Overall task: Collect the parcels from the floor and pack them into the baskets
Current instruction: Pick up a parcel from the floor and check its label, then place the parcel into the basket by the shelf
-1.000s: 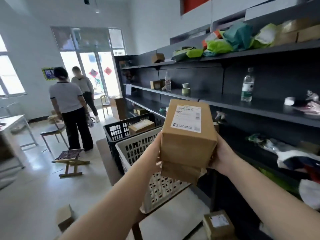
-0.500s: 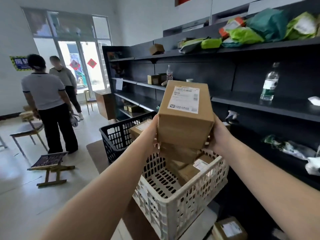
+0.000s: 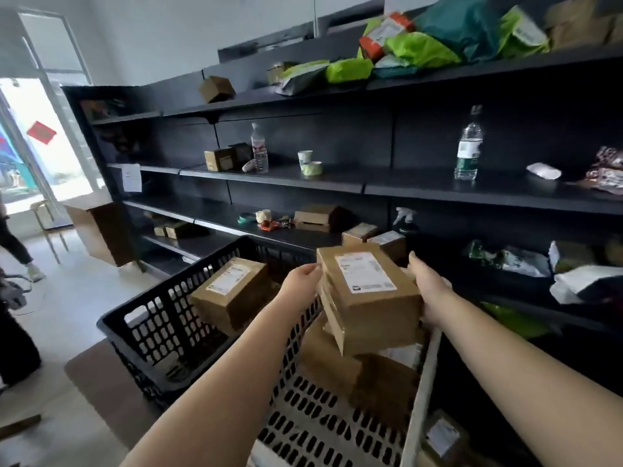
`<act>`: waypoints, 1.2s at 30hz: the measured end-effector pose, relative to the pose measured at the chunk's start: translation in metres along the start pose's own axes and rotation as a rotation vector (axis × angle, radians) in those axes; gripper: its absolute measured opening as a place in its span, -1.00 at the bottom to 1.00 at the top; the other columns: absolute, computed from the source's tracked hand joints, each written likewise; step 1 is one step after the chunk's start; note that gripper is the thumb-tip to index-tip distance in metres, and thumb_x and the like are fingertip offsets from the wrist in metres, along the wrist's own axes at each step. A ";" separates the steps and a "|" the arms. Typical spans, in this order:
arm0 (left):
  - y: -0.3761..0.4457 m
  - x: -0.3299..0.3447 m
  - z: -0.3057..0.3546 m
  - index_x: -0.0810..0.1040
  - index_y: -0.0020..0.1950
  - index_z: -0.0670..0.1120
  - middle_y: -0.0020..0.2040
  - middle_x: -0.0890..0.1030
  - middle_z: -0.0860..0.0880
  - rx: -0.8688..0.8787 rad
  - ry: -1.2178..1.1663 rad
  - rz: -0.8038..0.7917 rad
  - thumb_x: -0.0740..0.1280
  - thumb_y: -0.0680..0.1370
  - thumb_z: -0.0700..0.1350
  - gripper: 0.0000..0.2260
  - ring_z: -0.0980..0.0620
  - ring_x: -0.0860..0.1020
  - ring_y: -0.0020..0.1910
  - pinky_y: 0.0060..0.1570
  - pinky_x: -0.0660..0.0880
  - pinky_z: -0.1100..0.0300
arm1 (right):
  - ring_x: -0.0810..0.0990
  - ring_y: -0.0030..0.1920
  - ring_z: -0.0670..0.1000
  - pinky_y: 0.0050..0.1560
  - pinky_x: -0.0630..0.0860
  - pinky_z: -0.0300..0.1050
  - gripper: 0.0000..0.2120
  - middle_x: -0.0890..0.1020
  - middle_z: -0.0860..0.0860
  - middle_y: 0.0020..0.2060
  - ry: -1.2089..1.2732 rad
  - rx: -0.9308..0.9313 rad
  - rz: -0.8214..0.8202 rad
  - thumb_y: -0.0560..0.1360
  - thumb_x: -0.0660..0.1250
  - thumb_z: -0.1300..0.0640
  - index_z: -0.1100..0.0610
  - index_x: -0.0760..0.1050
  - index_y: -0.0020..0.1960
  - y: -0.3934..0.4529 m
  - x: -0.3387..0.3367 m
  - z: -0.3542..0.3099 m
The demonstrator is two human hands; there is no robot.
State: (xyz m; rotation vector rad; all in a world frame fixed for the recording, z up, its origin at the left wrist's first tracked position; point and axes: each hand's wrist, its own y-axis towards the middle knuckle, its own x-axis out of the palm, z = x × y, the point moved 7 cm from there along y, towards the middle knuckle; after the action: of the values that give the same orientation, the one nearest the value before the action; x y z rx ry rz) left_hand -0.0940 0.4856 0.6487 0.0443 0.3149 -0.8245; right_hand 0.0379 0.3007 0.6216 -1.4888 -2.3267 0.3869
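No writing can be made out: the white label on the held box (image 3: 365, 273), the one on the box (image 3: 229, 279) in the black basket (image 3: 161, 326), and the bottle (image 3: 468, 153) label are all blurred.

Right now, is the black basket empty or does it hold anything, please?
Not empty: the black basket holds a labelled brown parcel, tilted inside it.

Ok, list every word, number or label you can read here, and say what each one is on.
None reads.
Held parcel, white label: print blurred.
Parcel in the black basket, label: blurred.
Water bottle, green label: too small.
Paper sheet on the shelf end: blurred.
Red sign on the door glass: nothing legible.
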 end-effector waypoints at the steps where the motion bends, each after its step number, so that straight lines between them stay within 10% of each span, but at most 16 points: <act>1: 0.002 0.002 -0.003 0.46 0.34 -0.13 0.20 0.58 -0.04 -0.002 0.024 -0.033 0.23 0.59 -0.03 -0.65 0.02 0.54 0.13 0.04 0.43 0.23 | 0.56 -0.31 0.10 -0.21 0.54 -0.04 -0.45 0.64 0.13 -0.26 -0.052 0.007 0.074 0.46 0.22 -0.31 0.16 0.53 0.12 -0.003 -0.007 0.004; 4: 0.004 0.006 -0.014 0.49 0.28 -0.10 -0.03 0.60 -0.02 -0.060 -0.026 -0.118 0.29 0.55 -0.02 -0.67 0.09 0.57 -0.09 -0.19 0.50 0.19 | 0.50 -0.07 0.00 -0.26 0.38 -0.16 -0.52 0.51 0.04 0.15 -0.177 -0.026 0.124 0.50 0.19 -0.25 0.02 0.39 0.29 -0.019 -0.014 0.019; 7: -0.005 0.013 -0.023 0.52 0.11 -0.07 -0.18 0.58 0.02 -0.050 -0.055 -0.183 0.30 0.54 -0.12 -0.84 0.10 0.56 -0.22 -0.30 0.49 0.23 | 0.37 0.35 0.09 0.12 0.32 -0.12 -0.49 0.39 0.00 0.37 -0.355 -0.157 0.226 0.53 0.23 -0.15 0.09 0.36 0.39 -0.042 -0.023 0.031; 12: -0.046 0.046 -0.011 0.53 -0.14 0.09 -0.21 0.54 0.17 0.296 0.145 -0.267 0.30 0.51 -0.12 -0.90 0.24 0.49 -0.24 -0.31 0.39 0.35 | 0.52 0.01 -0.04 -0.05 0.38 -0.18 -0.82 0.58 0.00 0.15 -0.586 -0.284 0.349 0.50 0.33 0.02 0.04 0.54 0.06 -0.098 -0.033 0.048; 17: -0.113 0.123 -0.012 0.50 -0.03 0.12 -0.18 0.50 0.19 0.548 0.419 -0.484 0.30 0.49 -0.07 -0.90 0.15 0.49 -0.14 -0.16 0.42 0.21 | 0.53 0.16 0.02 0.07 0.45 -0.14 -0.68 0.57 0.00 0.18 -0.934 -0.287 0.391 0.46 0.37 0.02 0.07 0.53 0.19 -0.147 -0.081 0.072; 36: -0.227 0.345 -0.095 0.49 0.08 -0.01 -0.10 0.54 0.02 0.227 0.666 -0.599 0.29 0.50 -0.09 -0.84 0.01 0.53 -0.13 -0.12 0.51 0.11 | 0.47 0.23 0.07 0.18 0.45 0.04 -0.57 0.49 0.00 0.26 -1.349 -0.103 0.294 0.47 0.35 -0.03 0.04 0.41 0.30 -0.181 -0.342 0.148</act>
State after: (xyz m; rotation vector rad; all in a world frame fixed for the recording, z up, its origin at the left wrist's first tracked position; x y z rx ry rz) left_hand -0.0642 0.0997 0.4757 0.4617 0.8872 -1.4309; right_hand -0.0415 -0.0906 0.5124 -1.9388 -2.9863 1.8386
